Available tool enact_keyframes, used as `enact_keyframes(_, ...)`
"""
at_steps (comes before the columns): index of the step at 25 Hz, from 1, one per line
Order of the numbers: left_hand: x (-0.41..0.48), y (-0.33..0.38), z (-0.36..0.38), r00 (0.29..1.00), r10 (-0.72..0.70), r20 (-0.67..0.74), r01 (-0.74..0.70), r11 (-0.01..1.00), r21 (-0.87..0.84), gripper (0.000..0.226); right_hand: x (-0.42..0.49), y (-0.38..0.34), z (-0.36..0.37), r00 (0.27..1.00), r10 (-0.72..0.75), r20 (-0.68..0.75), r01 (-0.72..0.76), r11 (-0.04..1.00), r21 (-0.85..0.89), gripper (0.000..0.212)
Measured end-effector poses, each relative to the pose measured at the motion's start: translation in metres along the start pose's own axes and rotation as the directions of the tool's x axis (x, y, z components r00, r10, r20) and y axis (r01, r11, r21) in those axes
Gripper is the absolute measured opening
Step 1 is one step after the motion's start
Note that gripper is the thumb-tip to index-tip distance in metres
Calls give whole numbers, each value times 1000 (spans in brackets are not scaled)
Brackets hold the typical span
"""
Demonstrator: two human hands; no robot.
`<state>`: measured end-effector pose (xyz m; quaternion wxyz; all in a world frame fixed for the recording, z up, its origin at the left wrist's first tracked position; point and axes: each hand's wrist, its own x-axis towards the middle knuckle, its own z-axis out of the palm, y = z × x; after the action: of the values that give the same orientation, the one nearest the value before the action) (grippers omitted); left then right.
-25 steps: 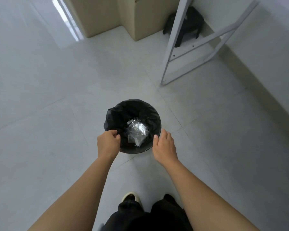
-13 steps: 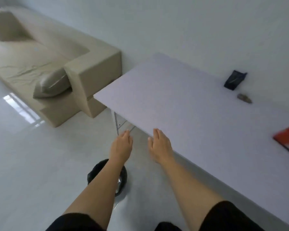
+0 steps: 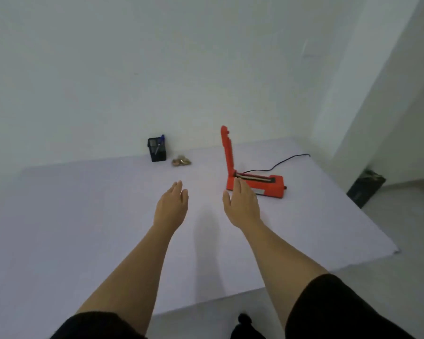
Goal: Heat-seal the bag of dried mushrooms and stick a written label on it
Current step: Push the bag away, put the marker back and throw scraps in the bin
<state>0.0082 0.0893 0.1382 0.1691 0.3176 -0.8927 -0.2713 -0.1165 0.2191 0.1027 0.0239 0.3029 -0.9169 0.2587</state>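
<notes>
A red heat sealer (image 3: 256,184) stands on the white table (image 3: 83,228) with its lid raised upright. A small clear bag of brown dried mushrooms (image 3: 181,161) lies near the back wall, beside a black pen holder (image 3: 156,150) with a blue pen in it. My left hand (image 3: 171,206) hovers over the table's middle, flat, fingers extended, holding nothing. My right hand (image 3: 241,206) is likewise flat and empty, just in front of the sealer's left end. No label is visible.
The sealer's black cord (image 3: 279,163) trails toward the back right of the table. A dark object (image 3: 365,189) stands on the floor past the table's right edge. White walls close off the back and right.
The view swung up from the black bin on the floor to the table top. Both hands rose from the bin's rim and now hover empty over the table.
</notes>
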Motion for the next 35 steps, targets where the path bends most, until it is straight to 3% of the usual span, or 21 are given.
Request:
enact_keyframes(3, 70, 34, 66, 998, 15, 63, -15, 1000, -5, 43, 54, 84, 0, 992, 121, -36, -122, 991, -47, 61)
enact_keyframes(7, 141, 50, 134, 979, -95, 181, 88, 995, 44, 45, 115, 162, 7, 963, 261, 64, -256, 964, -77, 68)
enact_keyframes(10, 183, 52, 173, 953, -174, 248, 154, 983, 97, 52, 148, 200, 16, 908, 393, 141, -397, 918, -2, 80)
enact_keyframes(14, 196, 58, 201, 946, -182, 268, 184, 983, 17, 52, 146, 230, 36, 812, 508, 287, -540, 840, 43, 101)
enact_keyframes(17, 192, 58, 214, 969, -114, 221, 124, 992, -36, 40, 142, 233, 51, 794, 551, 255, -596, 789, 149, 84)
enact_keyframes(19, 192, 59, 222, 980, -36, 196, 49, 997, -60, 32, 148, 235, 53, 807, 554, 204, -588, 786, 194, 73)
enact_keyframes(22, 207, 63, 237, 983, 42, 179, -26, 996, -90, 31, 171, 246, 54, 845, 506, 174, -534, 815, 224, 72)
enact_keyframes(25, 228, 72, 250, 976, -181, 118, 203, 956, -210, 20, 202, 256, 57, 850, 499, 169, -526, 797, 295, 68)
enact_keyframes(28, 262, 77, 256, 871, -464, 162, 489, 786, -379, 45, 245, 263, 70, 850, 500, 167, -526, 780, 338, 54)
enact_keyframes(30, 289, 75, 259, 853, -487, 191, 519, 742, -424, 52, 277, 266, 81, 867, 470, 166, -498, 797, 343, 51)
enact_keyframes(35, 363, 66, 267, 870, -477, 126, 480, 758, -441, 53, 353, 271, 102, 909, 388, 155, -417, 839, 350, 46)
